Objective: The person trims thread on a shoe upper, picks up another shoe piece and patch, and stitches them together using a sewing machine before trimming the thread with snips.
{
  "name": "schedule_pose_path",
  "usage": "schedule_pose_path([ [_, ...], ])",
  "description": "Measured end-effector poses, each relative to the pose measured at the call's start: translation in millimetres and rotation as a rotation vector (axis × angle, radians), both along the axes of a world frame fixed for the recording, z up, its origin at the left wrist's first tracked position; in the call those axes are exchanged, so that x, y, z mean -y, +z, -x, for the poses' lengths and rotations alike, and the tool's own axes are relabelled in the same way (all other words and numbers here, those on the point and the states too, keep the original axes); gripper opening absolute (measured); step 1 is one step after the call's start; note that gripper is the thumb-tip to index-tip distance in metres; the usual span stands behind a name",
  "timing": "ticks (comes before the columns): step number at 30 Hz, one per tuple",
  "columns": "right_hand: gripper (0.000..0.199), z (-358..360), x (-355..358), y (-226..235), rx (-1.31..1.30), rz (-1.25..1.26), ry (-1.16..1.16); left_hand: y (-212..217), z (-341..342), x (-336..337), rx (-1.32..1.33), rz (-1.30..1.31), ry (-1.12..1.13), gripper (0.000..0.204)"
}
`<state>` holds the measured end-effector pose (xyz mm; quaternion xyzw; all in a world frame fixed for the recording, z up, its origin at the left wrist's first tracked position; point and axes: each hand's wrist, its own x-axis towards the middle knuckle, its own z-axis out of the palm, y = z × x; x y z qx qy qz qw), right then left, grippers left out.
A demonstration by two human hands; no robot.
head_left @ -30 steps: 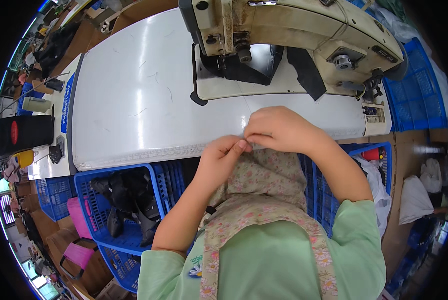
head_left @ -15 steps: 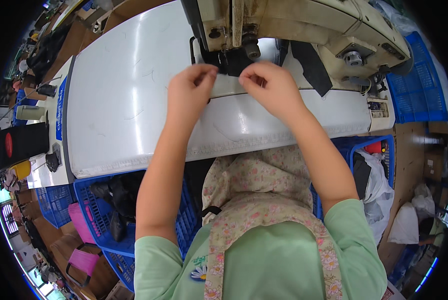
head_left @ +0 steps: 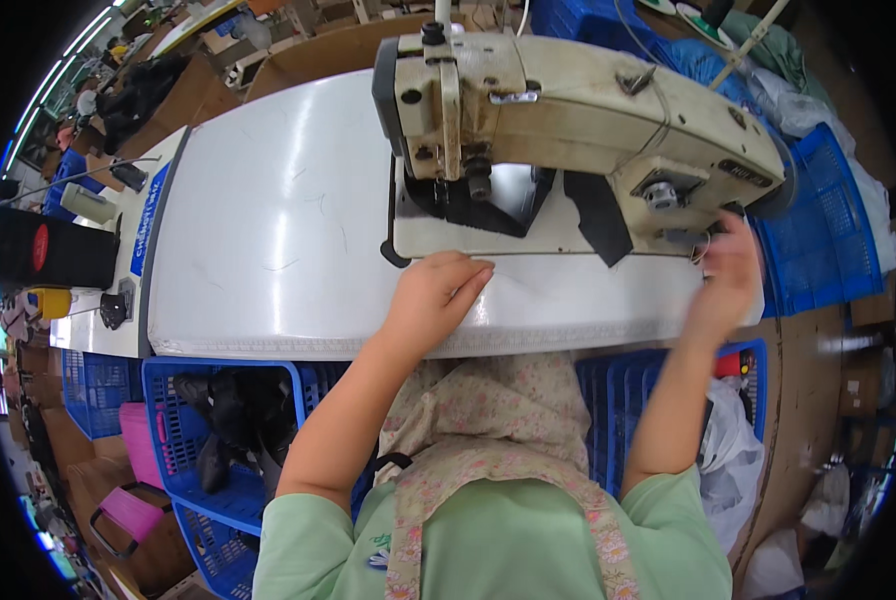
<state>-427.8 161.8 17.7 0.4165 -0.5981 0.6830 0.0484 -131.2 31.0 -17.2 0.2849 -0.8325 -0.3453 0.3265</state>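
A black fabric piece [head_left: 488, 205] lies under the head of the cream industrial sewing machine [head_left: 588, 110] in the upper centre of the frame, on the machine's pale bed plate; a second dark strip [head_left: 598, 215] hangs just right of it. The piece looks thin, soft and light, likely to slide easily on the smooth plate and to bunch if pushed, so it would best be handled flat near its front edge, with spread fingertips rather than a pinch. The left hand [head_left: 433, 295] rests palm down on the white bench [head_left: 268, 240] just below the bed plate, fingers [head_left: 468, 280] extended and close together, holding nothing that shows; its forearm runs down toward the lower centre, elbow bent. The right hand [head_left: 723, 275] is raised at the right end of the machine, near the handwheel, and blurred, so whether its fingers grip anything cannot be told. Below the bench edge sit blue plastic crates [head_left: 183, 400], the left one holding dark pieces, and a floral apron covers the lap.
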Motion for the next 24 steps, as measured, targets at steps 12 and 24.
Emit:
schedule_pose_path([
  [12, 0.068, 235, 0, 3, 0.509, -0.111, -0.156, -8, -2, -15, -0.024, -0.131, 0.186, 0.017],
  [24, 0.065, 305, 70, 99, -0.016, -0.951, -0.375, 0, 6, -1, -0.124, -0.158, 0.273, 0.016],
])
